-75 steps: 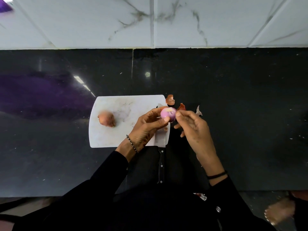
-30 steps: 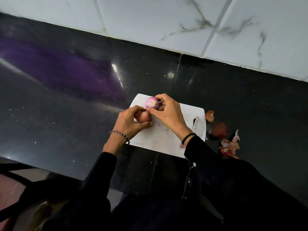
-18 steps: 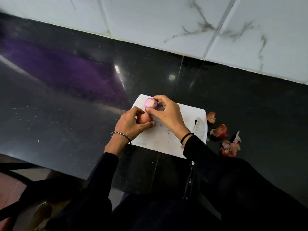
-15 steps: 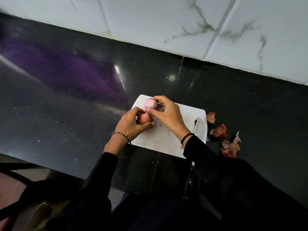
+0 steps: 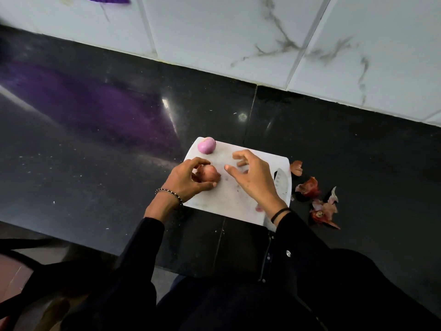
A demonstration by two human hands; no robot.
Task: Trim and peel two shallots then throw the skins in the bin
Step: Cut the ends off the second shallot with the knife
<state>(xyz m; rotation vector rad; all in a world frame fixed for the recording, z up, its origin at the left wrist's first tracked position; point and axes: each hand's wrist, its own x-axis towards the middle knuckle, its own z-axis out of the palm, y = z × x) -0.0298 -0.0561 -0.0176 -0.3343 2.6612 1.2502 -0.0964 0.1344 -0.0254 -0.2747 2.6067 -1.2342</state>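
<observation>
A peeled pink shallot lies on the far left corner of the white cutting board. My left hand grips an unpeeled brown shallot on the board's left side. My right hand hovers over the board's middle, fingers spread and holding nothing. A knife blade rests on the board's right edge, partly hidden by my right wrist. Loose reddish skins lie on the counter to the right of the board.
The board sits on a glossy black counter near its front edge. A white marble-tiled wall rises behind it. No bin is in view.
My right hand has set the peeled shallot down on the board's far corner and drawn back, open. My left hand stays on the unpeeled shallot.
</observation>
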